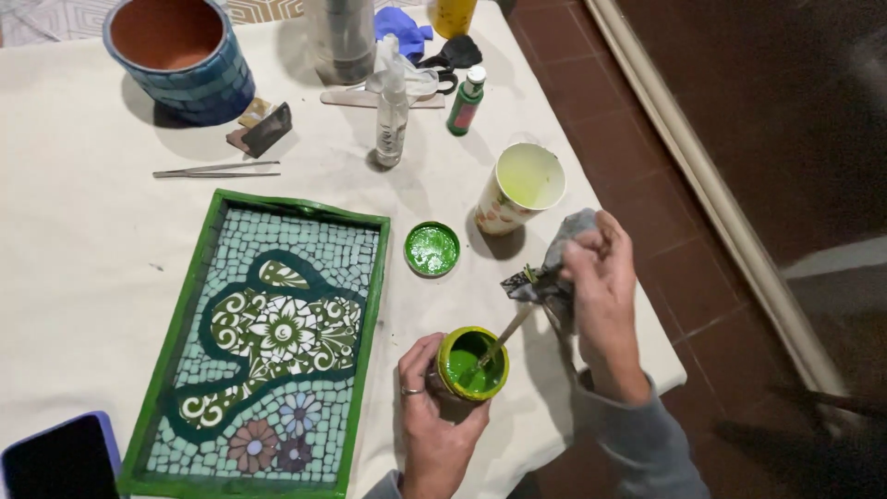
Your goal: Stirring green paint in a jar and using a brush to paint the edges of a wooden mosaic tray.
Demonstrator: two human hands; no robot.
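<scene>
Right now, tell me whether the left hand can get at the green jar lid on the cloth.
Probably yes. The left hand grips the paint jar, so it must let go first; the lid lies just beyond on the cloth with nothing between.

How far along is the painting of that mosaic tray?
Done, it seems: the mosaic tray has all its tiles laid and its rim is green. In hand: the left hand steadies an open jar of green paint, and the right hand holds a rag and a brush dipped in it. Left: whether more coats are needed cannot be told; the lid lies off.
</scene>
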